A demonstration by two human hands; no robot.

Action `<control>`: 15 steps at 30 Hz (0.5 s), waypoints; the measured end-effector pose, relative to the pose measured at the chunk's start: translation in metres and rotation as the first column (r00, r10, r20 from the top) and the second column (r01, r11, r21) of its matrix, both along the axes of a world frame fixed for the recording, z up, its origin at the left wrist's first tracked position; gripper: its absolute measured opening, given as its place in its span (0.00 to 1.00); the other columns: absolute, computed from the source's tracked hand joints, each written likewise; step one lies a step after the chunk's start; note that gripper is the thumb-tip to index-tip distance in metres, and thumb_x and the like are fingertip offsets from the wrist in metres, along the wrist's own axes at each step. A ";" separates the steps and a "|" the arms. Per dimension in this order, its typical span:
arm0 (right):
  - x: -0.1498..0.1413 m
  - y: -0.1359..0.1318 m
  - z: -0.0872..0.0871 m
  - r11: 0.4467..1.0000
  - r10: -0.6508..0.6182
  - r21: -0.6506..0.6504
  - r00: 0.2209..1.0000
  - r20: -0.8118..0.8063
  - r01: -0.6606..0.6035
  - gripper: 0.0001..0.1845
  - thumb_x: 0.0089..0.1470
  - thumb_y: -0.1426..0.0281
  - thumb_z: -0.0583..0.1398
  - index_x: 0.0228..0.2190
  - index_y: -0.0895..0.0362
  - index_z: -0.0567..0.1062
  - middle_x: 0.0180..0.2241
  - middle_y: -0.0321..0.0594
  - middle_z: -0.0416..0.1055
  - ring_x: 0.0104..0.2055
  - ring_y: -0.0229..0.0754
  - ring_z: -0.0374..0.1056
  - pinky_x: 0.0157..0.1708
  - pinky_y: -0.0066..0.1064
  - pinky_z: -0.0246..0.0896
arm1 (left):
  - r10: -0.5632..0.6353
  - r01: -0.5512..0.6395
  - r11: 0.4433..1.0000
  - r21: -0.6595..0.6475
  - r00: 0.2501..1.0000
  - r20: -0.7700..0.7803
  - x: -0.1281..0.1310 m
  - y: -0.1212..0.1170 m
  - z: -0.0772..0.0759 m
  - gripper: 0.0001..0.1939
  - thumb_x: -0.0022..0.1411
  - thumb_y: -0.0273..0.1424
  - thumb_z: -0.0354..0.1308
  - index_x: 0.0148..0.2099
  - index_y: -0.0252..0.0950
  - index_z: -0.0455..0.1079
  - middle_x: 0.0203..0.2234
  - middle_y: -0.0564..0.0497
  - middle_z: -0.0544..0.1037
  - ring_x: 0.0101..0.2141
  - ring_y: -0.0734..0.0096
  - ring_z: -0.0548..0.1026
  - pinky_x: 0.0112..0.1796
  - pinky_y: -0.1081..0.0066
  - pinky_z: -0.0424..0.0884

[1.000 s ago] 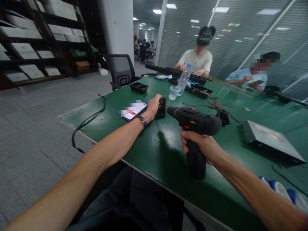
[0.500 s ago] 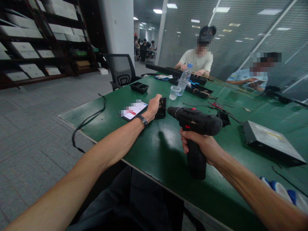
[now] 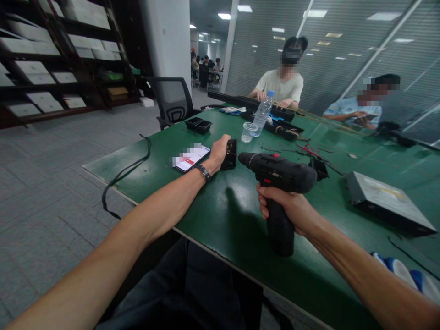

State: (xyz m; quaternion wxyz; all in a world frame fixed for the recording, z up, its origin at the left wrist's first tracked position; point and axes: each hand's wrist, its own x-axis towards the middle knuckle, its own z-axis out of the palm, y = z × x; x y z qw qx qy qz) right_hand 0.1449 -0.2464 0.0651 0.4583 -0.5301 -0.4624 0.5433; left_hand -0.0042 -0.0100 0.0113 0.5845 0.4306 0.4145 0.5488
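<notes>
Bracing small black part (image 3: 230, 155) with my left hand (image 3: 217, 153), fingers wrapped on it, just right of phone (image 3: 191, 158); right hand (image 3: 291, 208) fist-tight around cordless drill (image 3: 280, 183), bit at part; fastening looks unfinished.

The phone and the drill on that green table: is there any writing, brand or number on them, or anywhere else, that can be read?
None can be read.
Phone by the left hand: screen partly blurred, with a red patch; no words legible.
Drill in the right hand: no legible brand.
Flat box: pale top, any print too faint.
Water bottle: label unreadable.
</notes>
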 end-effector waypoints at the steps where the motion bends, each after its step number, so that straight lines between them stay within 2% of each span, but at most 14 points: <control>1: 0.000 0.000 0.000 1.000 0.002 0.000 1.000 -0.003 -0.002 0.22 0.47 0.58 0.80 0.28 0.57 0.77 0.24 0.33 0.72 0.22 0.38 0.71 0.24 0.29 0.72 | 0.003 -0.002 1.000 0.022 1.000 -0.008 0.000 0.001 -0.001 0.20 0.76 0.42 0.62 0.30 0.42 0.66 0.26 0.54 0.70 0.30 0.67 0.67 0.34 0.66 0.63; 3: 0.000 0.000 0.000 1.000 0.002 0.003 1.000 -0.006 -0.002 0.21 0.47 0.58 0.80 0.29 0.57 0.77 0.24 0.33 0.72 0.22 0.38 0.71 0.24 0.29 0.72 | 0.006 -0.005 0.998 0.055 1.000 -0.020 0.000 0.003 -0.003 0.20 0.76 0.42 0.61 0.30 0.42 0.67 0.26 0.54 0.70 0.30 0.66 0.67 0.34 0.66 0.63; 15: -0.001 -0.002 0.003 1.000 -0.010 -0.009 1.000 0.006 0.010 0.22 0.47 0.59 0.80 0.29 0.57 0.78 0.24 0.33 0.72 0.22 0.38 0.70 0.24 0.30 0.72 | 0.005 -0.005 0.999 0.039 1.000 -0.008 0.000 0.005 -0.005 0.20 0.76 0.43 0.62 0.31 0.41 0.68 0.27 0.55 0.70 0.31 0.68 0.67 0.35 0.67 0.63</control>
